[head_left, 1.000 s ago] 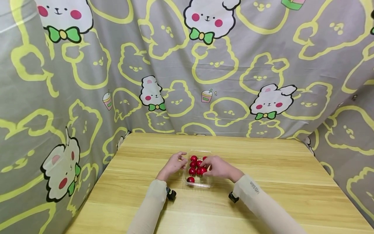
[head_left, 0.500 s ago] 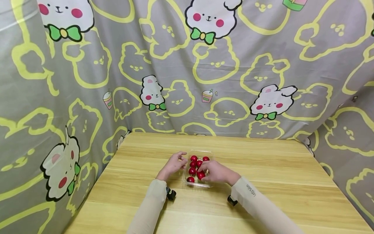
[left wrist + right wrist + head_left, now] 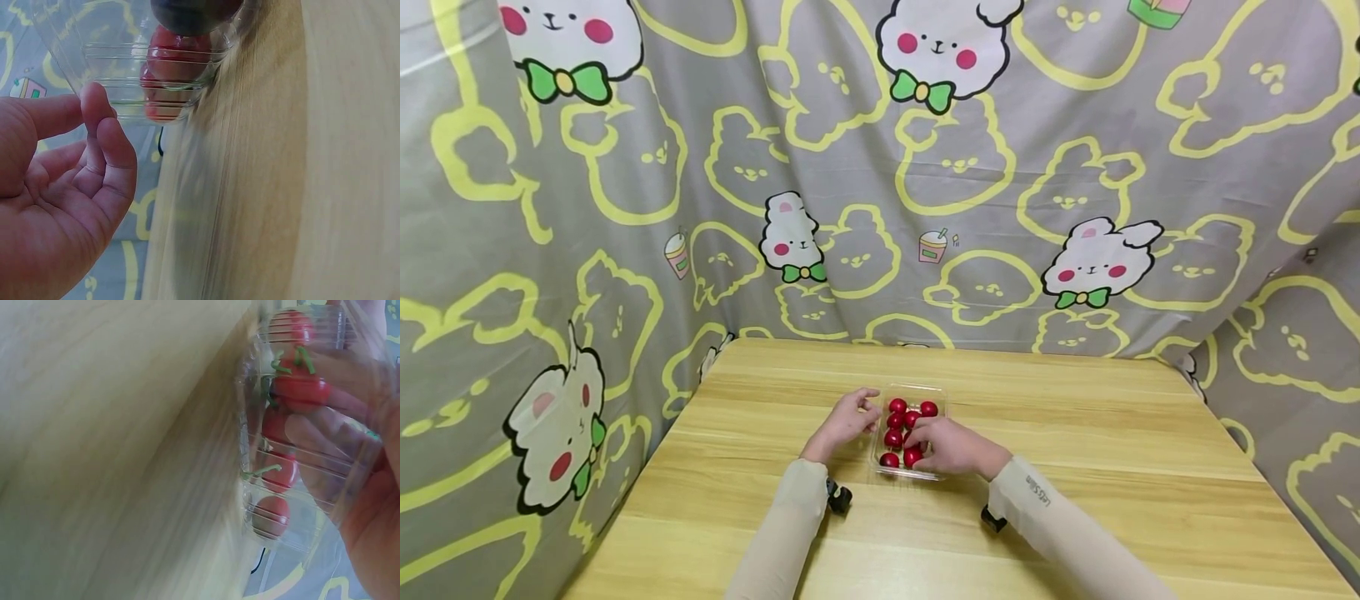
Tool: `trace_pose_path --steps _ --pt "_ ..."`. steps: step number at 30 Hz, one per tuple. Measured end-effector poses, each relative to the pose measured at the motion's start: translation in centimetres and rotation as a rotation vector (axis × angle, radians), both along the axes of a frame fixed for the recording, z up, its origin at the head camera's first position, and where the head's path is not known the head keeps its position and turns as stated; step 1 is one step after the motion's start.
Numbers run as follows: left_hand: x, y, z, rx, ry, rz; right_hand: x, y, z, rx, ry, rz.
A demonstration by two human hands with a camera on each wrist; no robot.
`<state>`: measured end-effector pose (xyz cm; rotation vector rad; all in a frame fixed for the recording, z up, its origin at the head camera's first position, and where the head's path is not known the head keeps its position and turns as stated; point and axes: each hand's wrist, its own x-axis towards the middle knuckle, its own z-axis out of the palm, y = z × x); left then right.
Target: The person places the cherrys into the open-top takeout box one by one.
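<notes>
A clear plastic box (image 3: 912, 387) holds several round red fruits with green stems, which look like cherry tomatoes. My left hand (image 3: 847, 419) is at the box's left side; in the left wrist view, the thumb and fingertips (image 3: 95, 103) meet at the rim and pinch it. Reaching inside from the right, my right hand (image 3: 955, 446) has its thumb and fingers around a cherry tomato (image 3: 913, 457) in the near right part. A second cherry tomato (image 3: 889, 460) lies to its left near the front wall. The right hand hides part of the box's right side.
The box stands on a light wooden table (image 3: 1075, 467). A grey curtain (image 3: 850, 183) with cartoon rabbits hangs behind and to the sides. A black wrist camera (image 3: 839, 499) is under the left sleeve, and another black camera (image 3: 993, 518) is under the right.
My right hand has moved toward the near side of the box, bringing a cherry tomato nearer the front wall. The far right tomato has come into full view. My left hand stays put.
</notes>
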<state>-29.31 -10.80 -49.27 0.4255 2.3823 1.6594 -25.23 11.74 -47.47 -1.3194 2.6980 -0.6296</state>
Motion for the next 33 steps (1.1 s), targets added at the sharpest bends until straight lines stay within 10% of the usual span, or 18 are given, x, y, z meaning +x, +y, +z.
trace_pose_path --steps 33 --pt "0.24 0.10 0.06 -0.014 0.002 0.013 -0.30 0.07 -0.02 -0.006 0.007 0.018"
